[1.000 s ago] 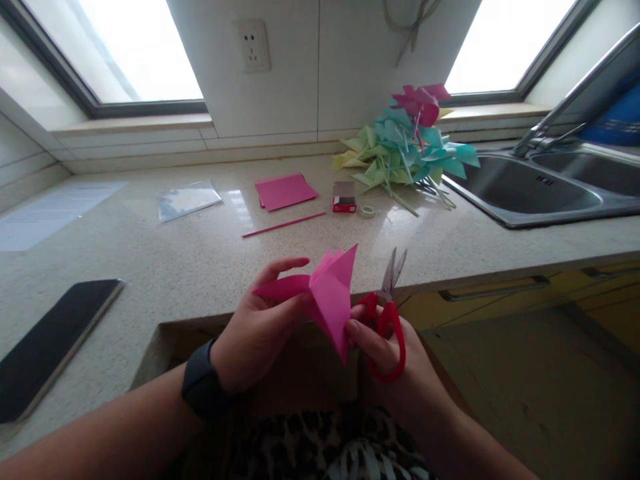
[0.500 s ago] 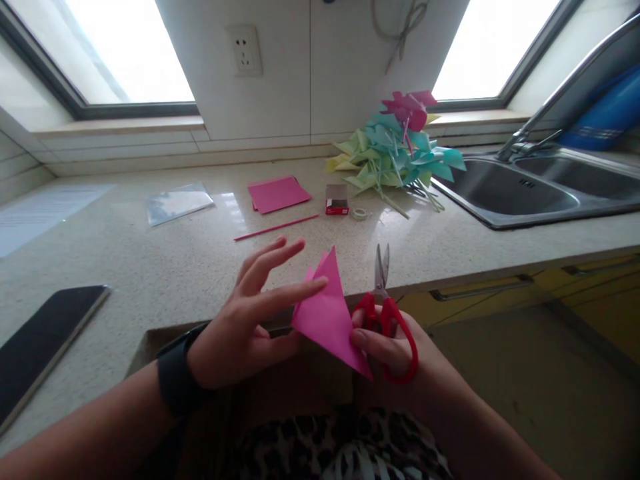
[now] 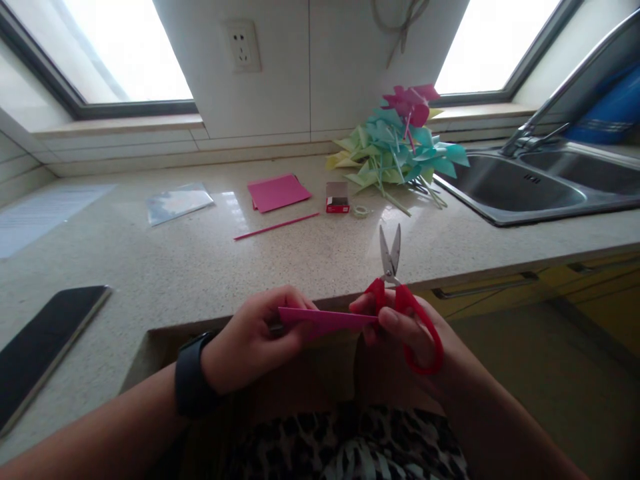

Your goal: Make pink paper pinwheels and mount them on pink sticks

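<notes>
Holding: I am pinching the folded pink paper (image 3: 323, 321) between both hands just off the near edge of the table (image 3: 200, 260), its flat face turned nearly edge-on to me.
Left grip: my left hand (image 3: 250, 340) is clamped on the paper's left end, thumb over the top.
Right grip: my right hand (image 3: 405, 330) is closed through the red loops of the scissors (image 3: 395, 293) while its fingertips are pinching the paper's right tip.
Blades: they are pointing up and away from the right grip, slightly apart, clear of the paper.
Risk, slipping: I am judging that the right fingers are doing two jobs at once, so the paper tip could be slipping out as the handles are working.
Risk, folds: the layers could be springing open, since only the two ends are being pinched.
Risk, cutting: the left fingertips are sitting close along the paper, so a crooked bite could be nicking them.
Paper look: thin, bright pink, tapering to a point toward the right grip; I cannot tell how many layers.
Beyond the grip: pink sheets (image 3: 278, 192), a pink stick (image 3: 276, 226) and a heap of paper pinwheels (image 3: 397, 150) are lying farther back.
</notes>
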A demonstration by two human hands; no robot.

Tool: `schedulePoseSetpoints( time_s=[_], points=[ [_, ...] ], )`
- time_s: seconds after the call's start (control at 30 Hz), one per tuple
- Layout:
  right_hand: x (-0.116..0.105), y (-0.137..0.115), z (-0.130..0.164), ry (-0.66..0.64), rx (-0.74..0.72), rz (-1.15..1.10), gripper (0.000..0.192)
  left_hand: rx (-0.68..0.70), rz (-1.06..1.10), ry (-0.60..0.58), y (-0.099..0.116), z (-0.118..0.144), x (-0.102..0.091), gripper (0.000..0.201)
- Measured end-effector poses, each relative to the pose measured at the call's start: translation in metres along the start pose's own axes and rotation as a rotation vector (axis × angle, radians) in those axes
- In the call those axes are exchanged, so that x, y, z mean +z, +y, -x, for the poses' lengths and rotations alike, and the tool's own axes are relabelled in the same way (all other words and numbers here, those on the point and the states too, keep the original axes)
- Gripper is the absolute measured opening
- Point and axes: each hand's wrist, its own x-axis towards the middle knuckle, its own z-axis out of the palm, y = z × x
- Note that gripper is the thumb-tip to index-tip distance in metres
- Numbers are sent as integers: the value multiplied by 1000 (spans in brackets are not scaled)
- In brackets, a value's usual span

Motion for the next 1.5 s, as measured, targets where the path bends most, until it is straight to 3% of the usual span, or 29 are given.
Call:
schedulePoseSetpoints(
  time_s=[0.2, 0.33, 0.43, 0.57, 0.63, 0.7, 0.83, 1.03, 1.2, 1.5],
  points=[
    [9, -1, -2, -19, 2, 70, 25, -333, 412, -48, -1, 5, 11, 24],
    [13, 1, -2, -47, 3, 57, 25, -434, 588, -41, -3, 5, 17, 32],
    [7, 1, 0, -70, 32, 29, 36, -482, 680, 27, -2, 3, 17, 35],
    [-8, -2, 7, -301, 34, 18, 49, -490, 808, 87, 4, -3, 15, 43],
    [-15, -1, 11, -425, 104, 19, 53, -480, 835, 79, 6, -5, 14, 44],
    [-20, 2, 15, -507, 172, 24, 54, -497, 849, 80, 5, -5, 12, 47],
    [-28, 11, 21, -612, 127, -70, 51, -570, 856, 81, 1, -2, 10, 55],
    [-31, 10, 23, -600, 209, -117, 50, -538, 873, 53, 3, -2, 11, 52],
    [-35, 9, 23, -607, 238, -133, 51, -450, 803, 30, 1, -2, 7, 35],
    [-60, 2, 17, -753, 359, -89, 46, -395, 468, -187, -1, 0, -16, 23]
  ],
)
